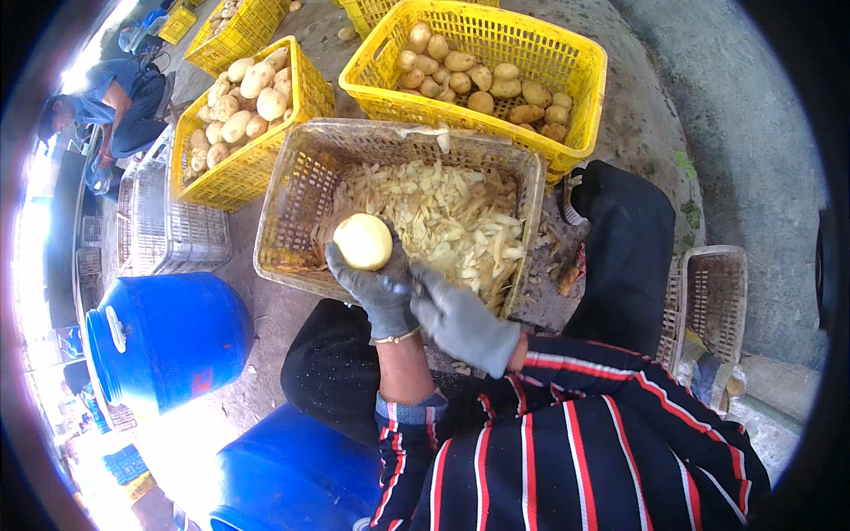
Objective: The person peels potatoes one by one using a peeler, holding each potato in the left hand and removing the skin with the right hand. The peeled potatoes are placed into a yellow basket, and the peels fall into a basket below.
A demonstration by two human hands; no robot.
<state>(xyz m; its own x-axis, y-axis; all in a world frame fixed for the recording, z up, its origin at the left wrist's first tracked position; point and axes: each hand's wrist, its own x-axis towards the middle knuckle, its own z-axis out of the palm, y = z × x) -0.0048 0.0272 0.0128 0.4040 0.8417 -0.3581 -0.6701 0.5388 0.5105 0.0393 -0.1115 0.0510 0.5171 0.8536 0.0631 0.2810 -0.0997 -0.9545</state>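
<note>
My left hand (378, 292), in a grey knit glove, is wrapped around a peeled, pale yellow potato (362, 241). It holds the potato above a dirty, grayish plastic crate (398, 136) standing between my legs. A heap of potato peelings (445, 212) covers much of the crate's bottom. My right hand (458, 318), gloved too, is beside the left, its fingers curled and their tips near the left palm. Whatever those fingers may hold is hidden; a small bluish glint shows between the hands.
Behind the peelings crate, a yellow crate (571, 60) holds unpeeled potatoes. Another yellow crate (315, 99) at left is heaped with potatoes. Blue plastic barrels (179, 338) lie to my left, near stacked white crates (192, 235). A person (126, 99) sits at far left.
</note>
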